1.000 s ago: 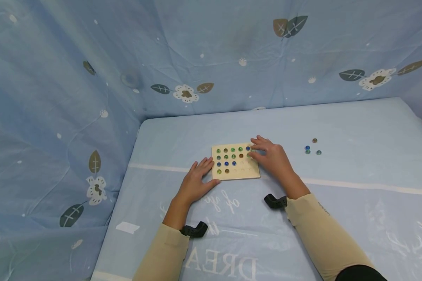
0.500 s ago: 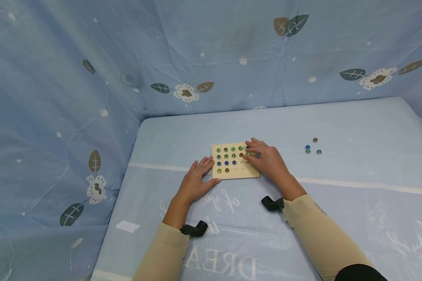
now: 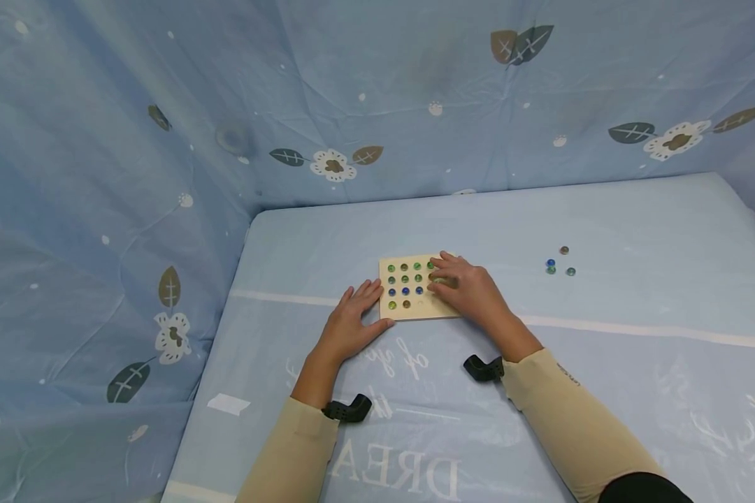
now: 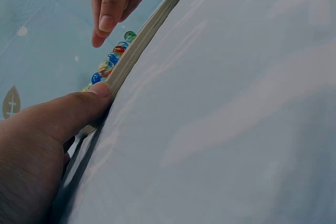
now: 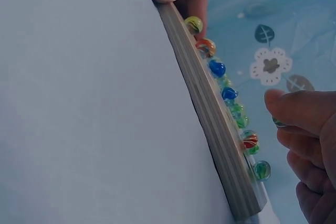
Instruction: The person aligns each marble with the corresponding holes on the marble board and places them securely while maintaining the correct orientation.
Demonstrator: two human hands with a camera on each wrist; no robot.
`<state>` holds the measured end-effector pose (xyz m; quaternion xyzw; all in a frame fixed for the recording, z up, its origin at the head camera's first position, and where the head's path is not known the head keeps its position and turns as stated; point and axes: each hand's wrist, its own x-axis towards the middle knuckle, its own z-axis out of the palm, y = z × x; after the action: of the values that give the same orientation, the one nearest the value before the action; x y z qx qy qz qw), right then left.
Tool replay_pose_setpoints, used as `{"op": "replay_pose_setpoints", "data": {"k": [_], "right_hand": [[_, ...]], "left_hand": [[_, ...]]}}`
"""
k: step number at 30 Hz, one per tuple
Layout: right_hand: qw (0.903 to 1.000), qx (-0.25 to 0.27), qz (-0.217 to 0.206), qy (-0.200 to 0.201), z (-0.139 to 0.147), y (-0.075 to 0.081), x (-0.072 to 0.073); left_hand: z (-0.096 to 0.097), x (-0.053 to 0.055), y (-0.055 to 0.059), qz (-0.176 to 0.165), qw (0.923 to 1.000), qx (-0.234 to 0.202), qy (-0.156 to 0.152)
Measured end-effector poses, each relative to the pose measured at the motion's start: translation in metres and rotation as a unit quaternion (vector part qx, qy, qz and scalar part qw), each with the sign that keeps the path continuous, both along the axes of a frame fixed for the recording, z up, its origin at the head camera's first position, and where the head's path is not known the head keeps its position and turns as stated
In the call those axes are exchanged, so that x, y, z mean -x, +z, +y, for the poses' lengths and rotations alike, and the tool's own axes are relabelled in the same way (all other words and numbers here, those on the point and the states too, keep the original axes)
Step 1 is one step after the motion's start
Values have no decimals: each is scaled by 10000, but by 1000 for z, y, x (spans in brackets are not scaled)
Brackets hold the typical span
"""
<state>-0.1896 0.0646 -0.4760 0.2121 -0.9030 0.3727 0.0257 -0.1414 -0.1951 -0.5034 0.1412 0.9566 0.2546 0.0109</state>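
– Pale wood board, lying flat on the light blue tablecloth near the middle of the head view. Marbles seated on top, in rows.

– Colours?

– Nearest row, from the left: yellow-green, brown. Next row back: three blue. Then greens. Far row: green, brown, green, green. Right side of the board mostly covered.

– By the right hand, then. Doing what?

– Pinching between thumb and forefinger, just above the board. In the right wrist view, a bit of green below the thumb: probably a green marble, though mostly hidden by the fingers. Other fingers bent in behind.

– And the left hand?

– At the board's near left corner. Fingers straight along the left edge, thumb held well out from them, tip touching the near edge.

– Farther off?

– Four loose marbles, right of the board and well apart from it: blue and green close together, brown beyond, another green just to the right.

– Around all this?

– Black wrist mounts below both hands, at the ends of tan sleeves. Blue curtain behind, printed with flowers and leaves. White patch on the tablecloth, left of the left sleeve. Pale letters between the sleeves, printed in reverse.
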Motion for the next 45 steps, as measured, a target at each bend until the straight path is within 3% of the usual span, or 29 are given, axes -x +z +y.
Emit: {"op": "replay_pose_setpoints", "data": {"k": [7,15,24,45], "right_hand": [[9996,-80,162,224,-4,-2,-3],[9982,-30,-100,593,-8,-5,-8],[9912,-21,23,1323,-7,-7,-10],[9875,-474,178,1495,-9,-7,-11]], "left_hand": [[0,0,1,-5,10000,4,-39],[1,0,1,-31,10000,69,-41],[-1,0,1,-93,9999,15,-131],[0,-1,1,-41,10000,-18,-73]]}}
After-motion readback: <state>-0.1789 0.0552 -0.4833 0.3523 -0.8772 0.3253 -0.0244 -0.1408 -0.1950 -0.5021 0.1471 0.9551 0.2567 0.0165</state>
